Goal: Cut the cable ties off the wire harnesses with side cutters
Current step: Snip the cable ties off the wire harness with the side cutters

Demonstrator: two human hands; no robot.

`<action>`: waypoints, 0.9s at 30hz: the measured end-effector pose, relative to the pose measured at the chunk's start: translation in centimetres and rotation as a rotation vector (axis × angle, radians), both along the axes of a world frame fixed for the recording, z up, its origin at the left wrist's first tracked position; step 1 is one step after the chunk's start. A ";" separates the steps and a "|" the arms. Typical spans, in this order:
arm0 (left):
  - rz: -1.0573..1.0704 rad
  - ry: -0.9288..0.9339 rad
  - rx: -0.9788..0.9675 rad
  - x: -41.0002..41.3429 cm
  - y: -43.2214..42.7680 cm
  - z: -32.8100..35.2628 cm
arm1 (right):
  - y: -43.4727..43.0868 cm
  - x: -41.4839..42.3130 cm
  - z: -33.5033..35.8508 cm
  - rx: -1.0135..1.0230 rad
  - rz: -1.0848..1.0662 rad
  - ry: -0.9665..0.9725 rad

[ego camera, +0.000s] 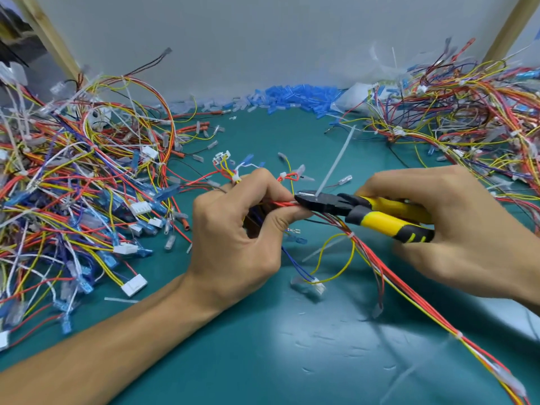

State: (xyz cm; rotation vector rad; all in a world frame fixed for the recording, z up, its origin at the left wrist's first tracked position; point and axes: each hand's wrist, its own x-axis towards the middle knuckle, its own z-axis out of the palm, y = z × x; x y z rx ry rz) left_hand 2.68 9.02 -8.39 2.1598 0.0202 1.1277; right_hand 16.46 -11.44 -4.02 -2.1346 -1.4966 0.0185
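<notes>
Nearest, the left forearm (102, 346) crosses the teal bench (263, 361), with a heap of loose wires (73, 185) at far left. It leads up to the left hand (233, 229), whose grip is closed on the harness (380, 267) — thumb and fingers pinch the red bundle just left of the cutters (350, 210). These lie across the bundle, jaws nearly closed at the foot of a white tie (336, 159) whose tail sticks up. The right hand (467, 229) wraps the yellow handles.

The step in hand looks like the snip itself; whether the tie is already severed I cannot tell. The next move calls for squeezing through without nicking a wire, then shifting to the second tie (350, 235) — just below the cutters.
</notes>
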 end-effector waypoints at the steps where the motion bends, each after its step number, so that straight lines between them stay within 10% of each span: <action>1: 0.005 0.005 -0.006 0.0 0.0 0.0 | 0.0 -0.1 -0.1 0.002 0.006 -0.005; 27: -0.003 -0.001 0.009 0.1 0.2 -0.1 | 0.0 -0.1 0.1 0.031 0.021 -0.033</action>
